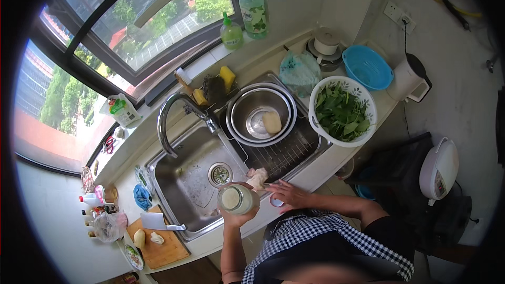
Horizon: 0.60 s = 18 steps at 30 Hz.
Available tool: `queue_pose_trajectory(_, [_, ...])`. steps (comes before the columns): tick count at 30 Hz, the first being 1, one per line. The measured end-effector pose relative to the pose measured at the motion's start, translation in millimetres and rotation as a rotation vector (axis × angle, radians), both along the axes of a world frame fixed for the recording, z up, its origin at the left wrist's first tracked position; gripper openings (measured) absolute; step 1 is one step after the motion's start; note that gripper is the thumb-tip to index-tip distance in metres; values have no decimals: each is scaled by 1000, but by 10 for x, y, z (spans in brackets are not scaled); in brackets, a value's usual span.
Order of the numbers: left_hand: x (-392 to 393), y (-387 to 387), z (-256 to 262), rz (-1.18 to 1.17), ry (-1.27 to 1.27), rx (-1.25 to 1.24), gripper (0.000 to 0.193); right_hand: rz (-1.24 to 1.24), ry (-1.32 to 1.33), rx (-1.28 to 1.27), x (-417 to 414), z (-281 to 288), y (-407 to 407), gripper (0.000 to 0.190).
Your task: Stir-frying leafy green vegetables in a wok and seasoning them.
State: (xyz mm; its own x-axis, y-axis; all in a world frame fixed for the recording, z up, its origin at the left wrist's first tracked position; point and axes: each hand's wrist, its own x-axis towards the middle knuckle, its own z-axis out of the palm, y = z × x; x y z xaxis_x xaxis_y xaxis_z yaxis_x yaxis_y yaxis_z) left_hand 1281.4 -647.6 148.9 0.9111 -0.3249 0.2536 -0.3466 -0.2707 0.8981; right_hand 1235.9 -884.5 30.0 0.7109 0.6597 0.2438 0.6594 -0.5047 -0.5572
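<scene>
My left hand (240, 217) holds a glass jar (236, 200) with pale contents over the sink's front rim. The jar's round mouth faces up toward me. My right hand (291, 196) rests at the counter's front edge with its fingers apart. Close beside those fingers is a small round white lid (277, 201). A crumpled pale cloth (257, 178) lies on the sink rim between the jar and my right hand. Behind the jar is the steel sink basin (177, 189) with its drain (220, 174), below a curved chrome faucet (162, 122).
Nested steel bowls (292, 114) holding a peeled piece (272, 122) stand on the rack. A white colander (373, 126) of leafy greens (341, 112) is to the right. On the left, a cleaver (154, 221) lies on a cutting board (165, 250) with peeled pieces. A kettle (406, 77) stands far right.
</scene>
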Motion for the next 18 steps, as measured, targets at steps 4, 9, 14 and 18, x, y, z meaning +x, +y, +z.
queue_pose_trajectory(4, [106, -418, 197, 133, 80, -303, 60, -123, -146, 228, 431, 917, -697, 32])
queue_pose_trajectory(9, [247, -857, 120, 150, -42, -172, 65, -712, -14, 142, 2062, 1644, -2233, 18])
queue_pose_trajectory(14, [385, -1365, 98, 181, 98, -371, 71, -433, -288, -133, 3615, 1086, -2657, 24])
queue_pose_trajectory(18, [422, -1627, 105, 177, 115, -356, 73, -401, -247, -335, 4226, 539, -2003, 25])
